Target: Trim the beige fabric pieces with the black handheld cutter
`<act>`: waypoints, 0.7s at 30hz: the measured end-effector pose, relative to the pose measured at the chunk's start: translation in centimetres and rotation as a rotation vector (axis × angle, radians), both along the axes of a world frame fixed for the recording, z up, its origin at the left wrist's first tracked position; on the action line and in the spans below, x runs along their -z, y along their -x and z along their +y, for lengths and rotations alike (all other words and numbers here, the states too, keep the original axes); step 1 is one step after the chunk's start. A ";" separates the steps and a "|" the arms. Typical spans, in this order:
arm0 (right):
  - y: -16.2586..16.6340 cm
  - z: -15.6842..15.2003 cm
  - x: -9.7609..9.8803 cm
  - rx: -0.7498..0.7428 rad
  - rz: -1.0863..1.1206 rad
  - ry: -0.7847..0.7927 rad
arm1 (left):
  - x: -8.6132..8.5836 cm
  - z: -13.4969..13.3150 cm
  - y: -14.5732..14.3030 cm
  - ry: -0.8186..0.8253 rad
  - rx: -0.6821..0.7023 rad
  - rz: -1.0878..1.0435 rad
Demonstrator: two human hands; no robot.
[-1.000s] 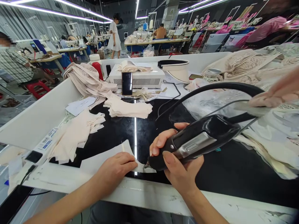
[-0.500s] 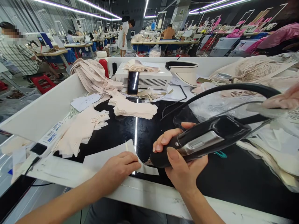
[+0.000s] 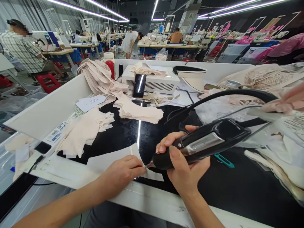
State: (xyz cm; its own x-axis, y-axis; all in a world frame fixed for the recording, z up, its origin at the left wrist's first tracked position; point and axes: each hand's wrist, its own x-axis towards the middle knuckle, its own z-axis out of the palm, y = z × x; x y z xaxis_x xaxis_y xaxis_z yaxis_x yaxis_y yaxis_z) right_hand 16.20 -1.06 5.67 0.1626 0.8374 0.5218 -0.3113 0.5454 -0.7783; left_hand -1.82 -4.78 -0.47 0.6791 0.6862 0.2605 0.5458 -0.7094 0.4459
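Note:
My right hand (image 3: 182, 161) is wrapped around a black handheld tool (image 3: 204, 144) with a silver panel and a thick cable at its rear. The tool's narrow tip meets the edge of a white cut piece (image 3: 111, 160), close to my left fingertips. My left hand (image 3: 125, 171) lies on that piece, its fingers together and pinched at the edge. A narrow pale strip (image 3: 131, 149) shows above my knuckles. Whether the piece is fabric or paper I cannot tell. Right of the tool lies a teal loop-shaped object (image 3: 224, 160) on the black tabletop (image 3: 237, 186).
Stacked beige cut pieces (image 3: 140, 110) and another pile (image 3: 83, 131) lie beyond. A phone (image 3: 139, 85) leans on a white vented box (image 3: 152, 83). Another person's hand (image 3: 287, 101) is by the cable (image 3: 232, 91). Plastic bags and fabric (image 3: 280, 158) cover the right side.
The view has shifted slightly. My left fingertips have crept right, closer to the tool tip. The other person's hand moved left, and more of the teal object shows. A background person now bends over.

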 end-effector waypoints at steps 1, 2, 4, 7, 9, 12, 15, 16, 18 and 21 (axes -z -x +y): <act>0.0 0.1 -0.1 0.009 -0.007 0.007 | 0.0 0.0 0.0 0.002 0.000 0.001; 0.1 0.1 -0.1 0.017 -0.012 0.011 | -0.1 0.0 -0.1 0.003 -0.001 0.000; 0.1 0.3 -0.3 0.027 -0.009 0.010 | -0.1 0.1 -0.1 0.004 -0.002 -0.004; 0.4 0.5 -0.3 0.026 0.018 -0.004 | -0.1 0.1 -0.1 0.003 0.000 -0.015; 0.6 0.7 -0.2 0.003 0.029 -0.014 | -0.1 0.1 -0.2 0.002 0.001 -0.025; 0.8 0.9 0.2 -0.008 0.012 -0.012 | 0.0 0.2 -0.3 -0.007 -0.002 -0.040; 0.7 1.1 0.5 0.007 -0.013 0.005 | 0.3 0.2 -0.6 -0.030 -0.024 -0.054; 0.6 1.2 0.5 0.008 -0.017 0.015 | 0.5 0.2 -0.8 -0.044 -0.034 -0.055; 0.2 1.3 0.6 0.011 -0.025 0.037 | 1.5 0.4 -1.1 -0.099 -0.054 -0.058; -0.6 1.5 0.6 0.043 -0.057 0.074 | 3.6 1.2 -1.6 -0.238 -0.081 -0.018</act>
State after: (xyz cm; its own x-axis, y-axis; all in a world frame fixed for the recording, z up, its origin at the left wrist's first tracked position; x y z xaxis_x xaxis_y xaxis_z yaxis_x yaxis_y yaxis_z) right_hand 16.79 0.39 5.08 0.1714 0.8667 0.4685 -0.2428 0.4980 -0.8325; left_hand -0.22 -3.55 -4.04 0.6180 0.6561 0.4331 0.5989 -0.7498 0.2814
